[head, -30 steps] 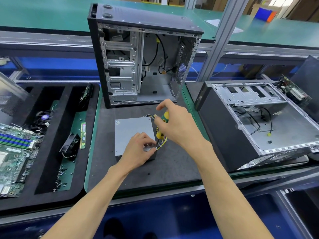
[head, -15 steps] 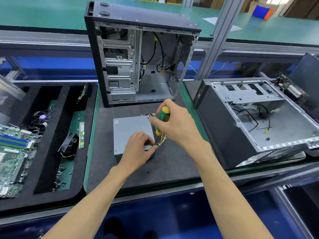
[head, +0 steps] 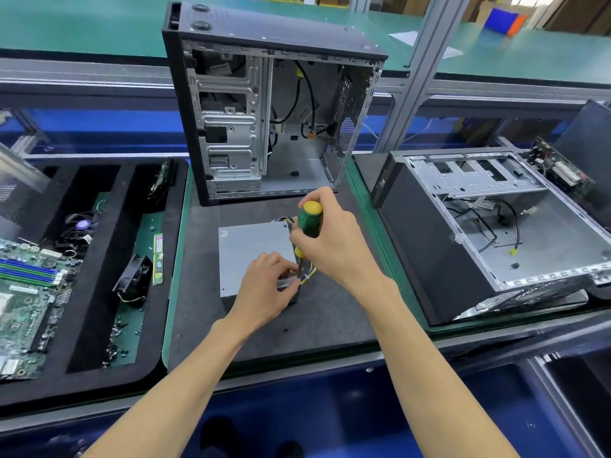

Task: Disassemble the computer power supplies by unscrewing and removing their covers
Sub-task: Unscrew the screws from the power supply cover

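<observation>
Grey power supply [head: 251, 256] sitting flat on the dark mat [head: 330, 322], dead centre of the bench, just in front of the upright open tower case [head: 264, 104]. Left hand [head: 267, 285] planted on the near right corner of the unit, fingers curled down and pinching at the edge there, right where a small white label shows; can't tell exactly what's under the fingertips. Right hand [head: 334, 239] wrapped tight round a green-and-yellow screwdriver [head: 308, 226], held nearly upright, yellow cap on top, shaft dropping down along the right side of the box toward the left fingers. Tip hidden behind the hands, so no idea whether seated in a screw. Bundle of yellow and other coloured wires [head: 309, 271] spilling out of the supply's right side, just below the right hand. Off to the right, a second case [head: 496, 226] lying on its side, opened up, loose cables inside. Over on the left, a black foam tray [head: 82, 292] with a green motherboard [head: 26, 292], a small fan [head: 132, 280], a RAM stick [head: 158, 259] and a scatter of tiny screws [head: 115, 338] near the front.
</observation>
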Motion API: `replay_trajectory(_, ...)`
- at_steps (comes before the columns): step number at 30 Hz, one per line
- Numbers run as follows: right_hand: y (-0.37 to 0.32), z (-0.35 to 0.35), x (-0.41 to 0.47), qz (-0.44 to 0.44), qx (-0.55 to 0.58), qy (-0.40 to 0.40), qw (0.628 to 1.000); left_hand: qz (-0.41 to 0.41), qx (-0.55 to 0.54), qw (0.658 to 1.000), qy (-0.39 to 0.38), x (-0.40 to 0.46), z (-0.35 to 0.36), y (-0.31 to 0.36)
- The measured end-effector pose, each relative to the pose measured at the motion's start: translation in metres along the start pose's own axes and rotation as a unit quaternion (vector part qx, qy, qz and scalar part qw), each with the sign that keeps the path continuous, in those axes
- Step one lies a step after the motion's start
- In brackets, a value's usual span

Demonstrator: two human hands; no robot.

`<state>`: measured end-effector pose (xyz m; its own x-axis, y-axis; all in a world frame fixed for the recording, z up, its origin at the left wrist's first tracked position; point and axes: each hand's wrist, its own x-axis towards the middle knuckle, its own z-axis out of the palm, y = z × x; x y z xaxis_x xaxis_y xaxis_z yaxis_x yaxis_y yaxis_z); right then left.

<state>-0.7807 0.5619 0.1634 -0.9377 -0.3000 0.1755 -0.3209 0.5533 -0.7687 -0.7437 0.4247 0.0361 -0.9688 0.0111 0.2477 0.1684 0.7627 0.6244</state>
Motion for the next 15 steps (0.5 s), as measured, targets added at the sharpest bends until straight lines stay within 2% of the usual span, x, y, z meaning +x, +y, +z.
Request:
replay_trajectory(5, -0.003, 0.002, -0.005, -0.015, 0.077, 0.048, 0.996, 0.003, -0.005, 1.000, 0.008, 0.000, 0.002, -0.001)
replay_trajectory(11, -0.005, -0.008, -0.008, -0.040, 0.222, 0.188, 0.956, 0.001, 0.013, 1.000, -0.002, 0.006, 0.006, -0.006)
replay_trajectory(15, -0.003, -0.014, -0.006, -0.032, 0.253, 0.221, 0.941, 0.013, 0.070, 0.997, -0.009, 0.009, 0.008, -0.005)
